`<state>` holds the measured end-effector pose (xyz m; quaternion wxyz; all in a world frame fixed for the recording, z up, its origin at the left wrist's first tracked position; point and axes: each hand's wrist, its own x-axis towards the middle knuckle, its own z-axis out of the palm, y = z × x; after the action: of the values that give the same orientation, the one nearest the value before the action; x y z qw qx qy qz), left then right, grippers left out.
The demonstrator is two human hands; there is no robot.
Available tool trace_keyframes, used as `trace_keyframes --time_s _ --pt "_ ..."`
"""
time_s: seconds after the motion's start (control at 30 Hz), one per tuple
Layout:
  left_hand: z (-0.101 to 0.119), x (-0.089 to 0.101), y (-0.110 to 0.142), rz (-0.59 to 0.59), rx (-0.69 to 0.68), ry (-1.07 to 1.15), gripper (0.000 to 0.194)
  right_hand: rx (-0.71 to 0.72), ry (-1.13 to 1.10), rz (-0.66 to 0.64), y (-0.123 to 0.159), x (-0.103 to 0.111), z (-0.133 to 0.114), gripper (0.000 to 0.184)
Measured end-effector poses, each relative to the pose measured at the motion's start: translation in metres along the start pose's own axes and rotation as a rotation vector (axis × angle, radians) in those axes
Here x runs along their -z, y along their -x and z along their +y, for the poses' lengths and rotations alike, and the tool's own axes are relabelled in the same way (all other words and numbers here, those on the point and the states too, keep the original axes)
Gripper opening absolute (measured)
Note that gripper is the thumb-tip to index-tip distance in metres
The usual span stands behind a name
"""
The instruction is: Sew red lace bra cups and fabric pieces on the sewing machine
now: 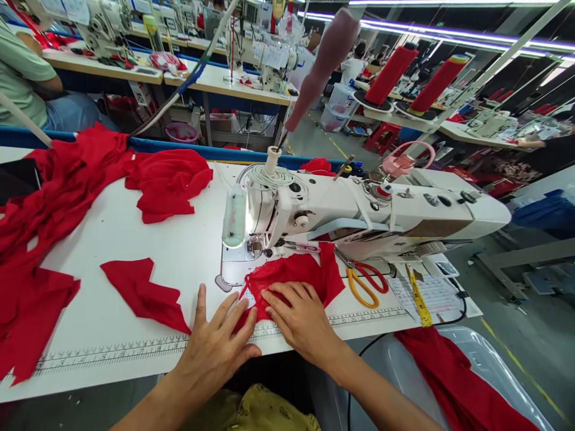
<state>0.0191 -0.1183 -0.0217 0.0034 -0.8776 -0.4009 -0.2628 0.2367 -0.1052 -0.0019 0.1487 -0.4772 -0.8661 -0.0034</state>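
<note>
A piece of red fabric (305, 270) with a gathered edge lies on the white table, just in front of the sewing machine (323, 209). My right hand (300, 317) rests on this fabric, palm down with its fingers stretched out. Beside it, my left hand (220, 338) lies flat with spread fingers, its fingertips at the fabric's left edge. Neither hand grips anything that I can see. Left of my left hand is a smaller red fabric piece (146, 293). Scissors (366, 284) with one yellow and one red handle lie right of the fabric.
Red fabric (58, 197) is heaped along the table's left side, near a dark flat object (18, 179). A printed ruler strip (121, 354) follows the front edge. Right are a yellow tape measure (417, 296) and a plastic bin (489, 353) with red cloth over it. A person (40, 90) sits across.
</note>
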Motion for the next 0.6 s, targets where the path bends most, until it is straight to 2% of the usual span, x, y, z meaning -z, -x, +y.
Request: trace_keyframes --time_s 0.1,0.23,0.37,0.43,0.53,0.6 --pt "0.000 0.003 -0.003 -0.016 0.007 0.012 0.044 0.010 -0.046 0.004 -0.005 0.004 0.001 0.025" --pt "0.000 0.009 -0.010 -0.062 0.013 0.051 0.036 0.006 -0.133 0.106 -0.028 0.005 0.002 0.025" --pt "-0.006 0.012 -0.021 -0.099 0.065 0.192 0.026 -0.079 -0.304 0.039 -0.054 -0.004 0.010 0.022" --pt "-0.014 0.012 -0.028 -0.069 0.198 0.310 0.024 -0.091 -0.371 0.000 -0.062 -0.007 0.015 0.016" --pt "-0.027 0.008 -0.041 -0.020 0.486 0.487 0.033 -0.087 -0.394 -0.020 -0.065 -0.003 0.020 0.021" --pt "-0.032 0.003 -0.049 -0.041 0.565 0.545 0.034 -0.075 -0.392 -0.040 -0.065 0.000 0.021 0.019"
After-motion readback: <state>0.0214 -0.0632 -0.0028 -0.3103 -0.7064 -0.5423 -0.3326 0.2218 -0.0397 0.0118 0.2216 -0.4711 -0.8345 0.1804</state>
